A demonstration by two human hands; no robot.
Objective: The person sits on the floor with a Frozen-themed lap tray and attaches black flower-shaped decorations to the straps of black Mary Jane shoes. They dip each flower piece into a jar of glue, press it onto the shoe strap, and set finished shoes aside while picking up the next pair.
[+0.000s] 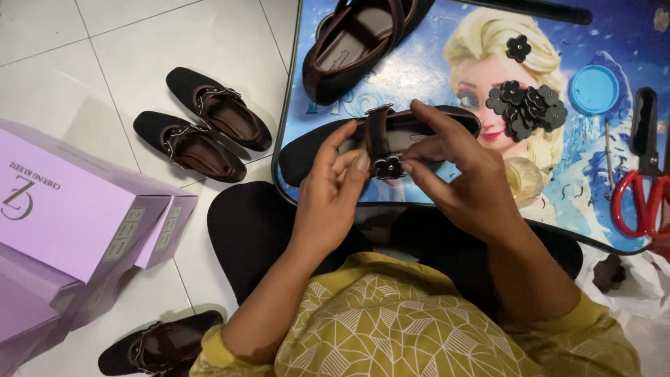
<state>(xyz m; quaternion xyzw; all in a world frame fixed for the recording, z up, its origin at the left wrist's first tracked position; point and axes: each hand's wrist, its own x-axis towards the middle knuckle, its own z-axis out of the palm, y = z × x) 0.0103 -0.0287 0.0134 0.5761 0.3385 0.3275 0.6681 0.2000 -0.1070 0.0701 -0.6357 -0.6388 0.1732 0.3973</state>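
Both hands hold a black flat shoe (307, 150) with a brown lining over the near edge of a low blue picture-printed table (433, 63). My left hand (331, 188) grips the shoe's side, its fingertips at the strap. My right hand (457, 171) wraps over the shoe from the right, thumb and forefinger pressing a small black flower ornament (388, 167) against the strap. A second matching shoe (356, 42) lies further back on the table.
A pile of black flower ornaments (527, 105) and a single one (518, 47) lie on the table, with a blue round lid (594, 89) and red-handled scissors (645, 181). On the tiled floor are a pair of shoes (202, 126), another shoe (160, 345) and lilac boxes (70, 209).
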